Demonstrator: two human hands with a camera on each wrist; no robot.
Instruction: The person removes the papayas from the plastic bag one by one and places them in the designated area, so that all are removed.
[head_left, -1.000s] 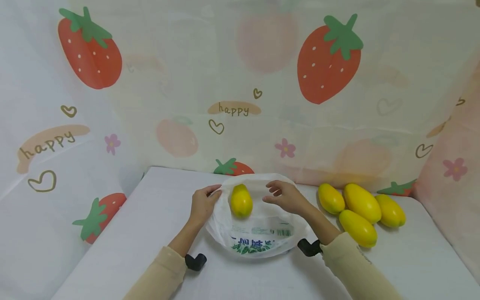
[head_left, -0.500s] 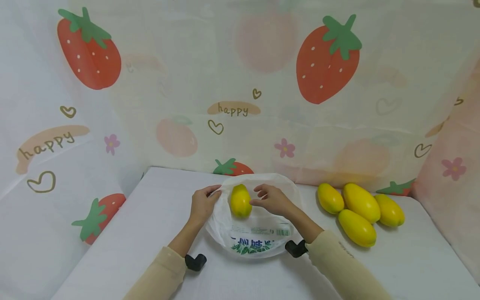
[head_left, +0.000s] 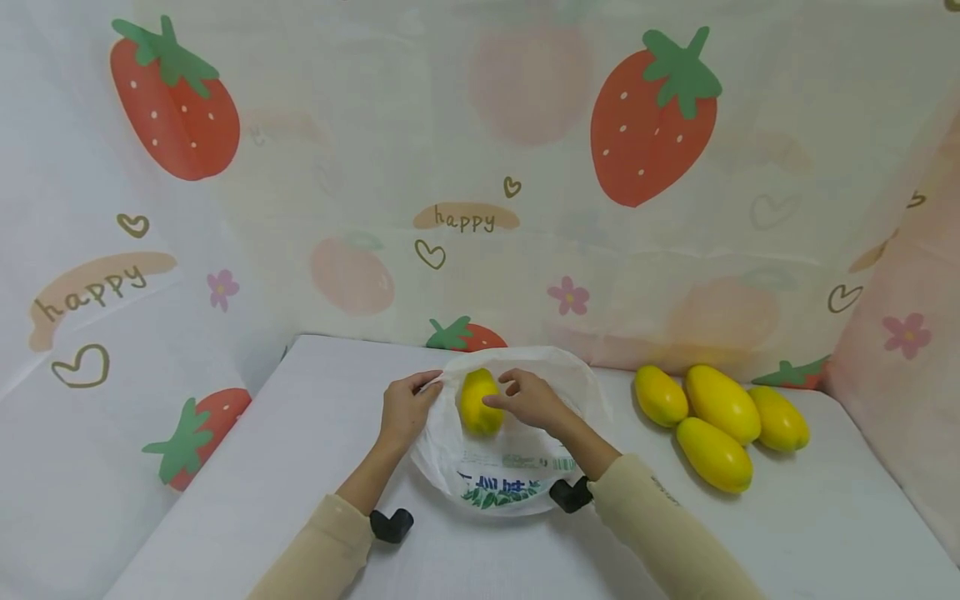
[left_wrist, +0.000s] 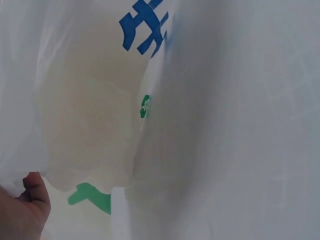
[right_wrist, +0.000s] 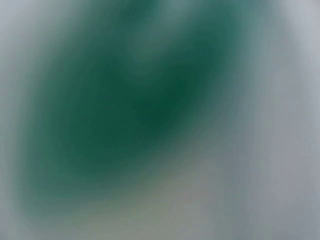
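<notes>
A white plastic bag [head_left: 555,367] with blue and green print lies on the table with its mouth spread wide. Inside it, towards the left, is a yellow oval fruit, like a mango [head_left: 474,408]. At the bag's left rim, my left hand [head_left: 405,412] pinches the plastic between thumb and fingers; the left wrist view also has this hand [left_wrist: 25,210] at the film's edge. My right hand [head_left: 534,398] reaches over the bag's mouth, its thumb overlapping the fruit and its fingers loosely bent beside it. Only a blurred green print [right_wrist: 150,105] fills the right wrist view.
Several more yellow fruits [head_left: 722,404] lie grouped on the white table [head_left: 330,433] to the right of the bag. A curtain [head_left: 360,150] printed with strawberries rises behind the table. Black wrist cameras [head_left: 392,526] stick out below both forearms.
My right hand has moved left across the bag's mouth, from its right side to the fruit inside. The left hand, the bag and the fruit have stayed in place.
</notes>
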